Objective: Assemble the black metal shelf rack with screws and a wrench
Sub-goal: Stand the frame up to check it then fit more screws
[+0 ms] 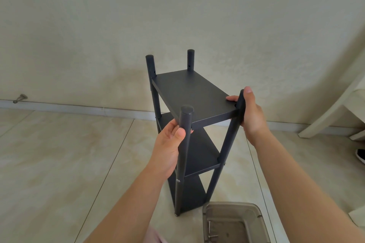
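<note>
Nearest, a clear tray (233, 223) of screws (212, 232) lies on the floor by the right arm. Beyond it the rack (192, 124) stands upright, posts vertical. The left hand (169, 140) wraps the near-left post (184, 144) under the top shelf (189, 92); the right hand (249, 112) wraps the near-right post (229, 144), so that hand seems better placed to fetch a screw.

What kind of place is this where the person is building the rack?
Probably a room in a home, with the work done on the floor. The rack stands on pale floor tiles by a plain wall with a baseboard. A doorstop is fixed low on the wall.
</note>
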